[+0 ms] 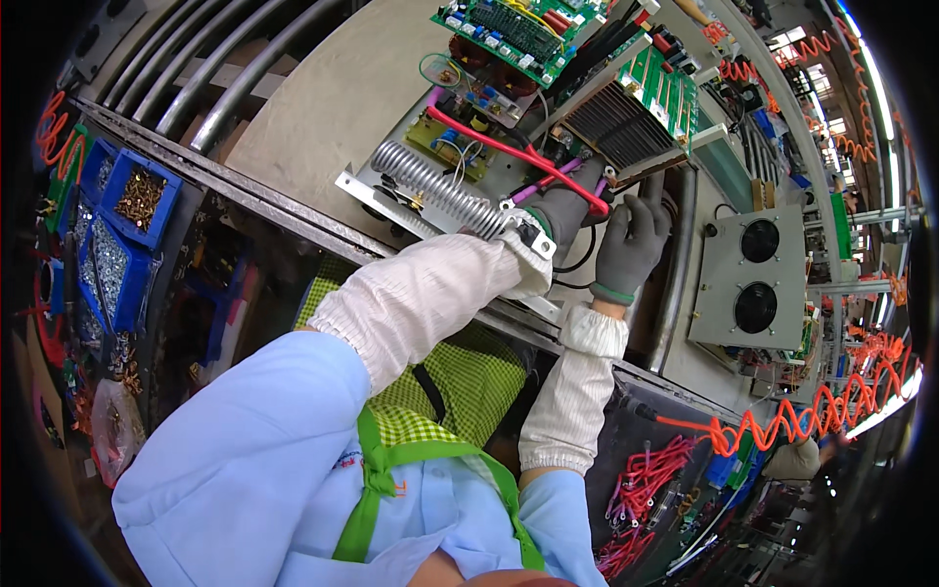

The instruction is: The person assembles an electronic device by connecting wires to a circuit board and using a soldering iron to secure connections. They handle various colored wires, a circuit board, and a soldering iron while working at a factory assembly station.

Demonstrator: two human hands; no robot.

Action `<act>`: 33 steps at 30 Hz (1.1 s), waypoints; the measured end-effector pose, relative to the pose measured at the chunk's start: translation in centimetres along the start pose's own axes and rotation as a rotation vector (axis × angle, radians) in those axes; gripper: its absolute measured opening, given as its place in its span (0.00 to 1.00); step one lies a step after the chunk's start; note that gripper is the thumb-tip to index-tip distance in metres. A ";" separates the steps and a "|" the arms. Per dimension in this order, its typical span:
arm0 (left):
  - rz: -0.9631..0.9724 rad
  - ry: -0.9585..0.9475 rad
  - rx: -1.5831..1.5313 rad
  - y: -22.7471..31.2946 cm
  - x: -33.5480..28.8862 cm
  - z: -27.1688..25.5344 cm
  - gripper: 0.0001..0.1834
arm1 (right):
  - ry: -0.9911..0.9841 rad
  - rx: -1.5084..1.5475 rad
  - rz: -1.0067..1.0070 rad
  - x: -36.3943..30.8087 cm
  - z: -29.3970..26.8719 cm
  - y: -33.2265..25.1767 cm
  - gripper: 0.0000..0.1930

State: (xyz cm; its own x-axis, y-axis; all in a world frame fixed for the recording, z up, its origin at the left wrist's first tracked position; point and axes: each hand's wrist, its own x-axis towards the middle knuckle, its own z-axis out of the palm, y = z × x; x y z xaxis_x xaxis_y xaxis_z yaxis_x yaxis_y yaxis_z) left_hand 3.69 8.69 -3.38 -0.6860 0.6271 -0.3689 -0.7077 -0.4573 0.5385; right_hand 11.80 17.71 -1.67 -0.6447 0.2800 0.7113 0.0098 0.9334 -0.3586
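My left hand [565, 213], in a grey glove, reaches into an open electrical chassis [469, 210] beside a finned heat sink [616, 117]. A thick red cable [523, 149] crosses over it, and a purple cable [543, 181] with a ring lug lies by its fingers. Its fingertips are mostly hidden, so I cannot tell whether they grip anything. Just to the right, my right hand [631, 249], also gloved, has its fingers loosely bent and apart, with nothing visible in them. A large coiled metal spring [440, 188] lies along the chassis's near side, by my left forearm.
Green circuit boards [518, 39] stand at the back of the chassis. A grey box with two fans [748, 279] is to the right. Blue bins of screws [147, 201] are at left; red cables [650, 479] lie lower right. Metal rollers [220, 88] line the bench's far left.
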 end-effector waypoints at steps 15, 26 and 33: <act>0.187 0.050 0.292 -0.7 -0.4 -0.6 0.23 | -0.282 -0.067 -0.019 -0.8 1.3 0.0 0.13; -0.108 0.066 0.063 0.4 -0.5 0.4 0.12 | -0.085 -0.044 0.016 -1.5 2.4 1.2 0.09; 0.412 -0.151 0.589 -1.7 0.8 -1.9 0.10 | 0.065 0.007 -0.125 2.7 0.4 -1.0 0.09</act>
State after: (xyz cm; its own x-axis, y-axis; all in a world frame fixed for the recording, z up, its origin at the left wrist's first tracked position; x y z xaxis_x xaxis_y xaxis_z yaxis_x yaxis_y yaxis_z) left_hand 4.02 8.75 -6.06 -0.8161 0.5767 0.0366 -0.1603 -0.2869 0.9444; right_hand 9.76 17.40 0.39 -0.5896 0.1761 0.7883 -0.0725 0.9605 -0.2688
